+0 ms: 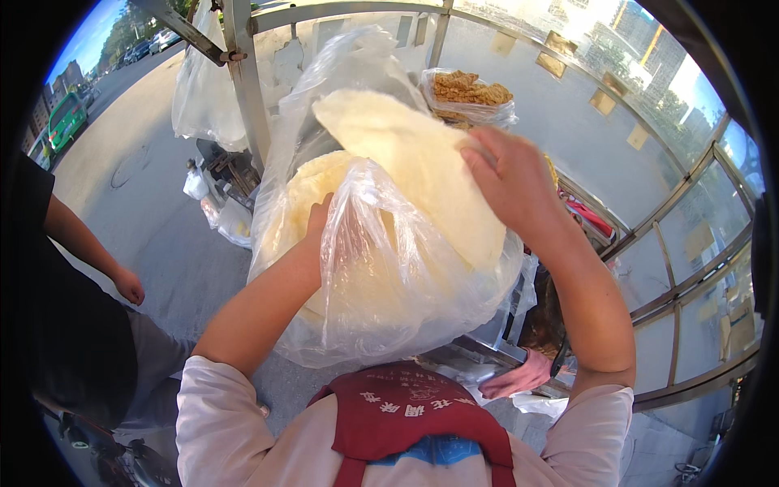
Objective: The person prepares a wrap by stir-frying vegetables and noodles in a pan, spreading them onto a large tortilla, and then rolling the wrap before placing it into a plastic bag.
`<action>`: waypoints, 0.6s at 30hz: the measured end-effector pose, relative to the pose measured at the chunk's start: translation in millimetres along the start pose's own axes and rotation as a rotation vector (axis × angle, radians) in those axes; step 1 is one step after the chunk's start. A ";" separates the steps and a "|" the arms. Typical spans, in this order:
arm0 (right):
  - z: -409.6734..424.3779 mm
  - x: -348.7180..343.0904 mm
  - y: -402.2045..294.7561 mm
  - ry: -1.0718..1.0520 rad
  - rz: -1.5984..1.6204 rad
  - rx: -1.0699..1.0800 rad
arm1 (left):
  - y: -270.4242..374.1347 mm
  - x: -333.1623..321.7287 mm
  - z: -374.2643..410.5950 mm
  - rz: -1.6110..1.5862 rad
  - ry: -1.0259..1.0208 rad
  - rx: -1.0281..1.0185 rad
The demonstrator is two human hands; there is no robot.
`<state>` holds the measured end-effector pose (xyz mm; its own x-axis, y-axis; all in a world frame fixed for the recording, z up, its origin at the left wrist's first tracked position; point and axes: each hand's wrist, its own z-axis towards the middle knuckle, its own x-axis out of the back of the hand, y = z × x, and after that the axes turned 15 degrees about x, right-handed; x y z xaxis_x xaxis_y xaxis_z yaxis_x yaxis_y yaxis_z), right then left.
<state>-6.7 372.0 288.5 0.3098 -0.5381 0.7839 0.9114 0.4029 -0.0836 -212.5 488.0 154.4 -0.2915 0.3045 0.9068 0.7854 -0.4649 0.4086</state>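
A large clear plastic bag (395, 310) stands open in front of me, with a stack of thin pale flatbreads (307, 182) inside. My right hand (514, 176) pinches the right edge of one flatbread (401, 143), its thumb lying on the upper face. This round sheet is lifted at a tilt, partly out of the bag's mouth. My left hand (318, 219) reaches into the bag at the stack's near side. Gathered plastic and the bread hide part of its fingers, so its grip is unclear.
A person in a dark shirt (79, 304) stands close on my left. Behind the bag rises a metal post (246, 91), a hanging plastic bag (204, 103) beside it. Bagged brown fried sheets (468, 91) lie at the back. Glass panels (584, 128) flank the right; a pink cloth (517, 374) hangs nearby.
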 end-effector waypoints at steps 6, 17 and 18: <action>-32.6 63.8 -39.3 -0.633 0.495 0.213 | -41.8 -19.9 31.1 -0.159 0.093 -0.017; -115.9 131.4 75.1 0.345 0.993 -0.453 | -113.9 35.6 -77.2 -0.729 0.332 -0.064; -104.1 125.9 76.2 0.476 0.938 -0.528 | -140.1 28.4 -87.0 -0.652 0.395 -0.032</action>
<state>129.9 258.0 316.8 0.8871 -0.4612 -0.0199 0.2370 0.4920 -0.8377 -378.3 489.3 131.9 -0.8694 0.2089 0.4479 0.3725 -0.3185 0.8717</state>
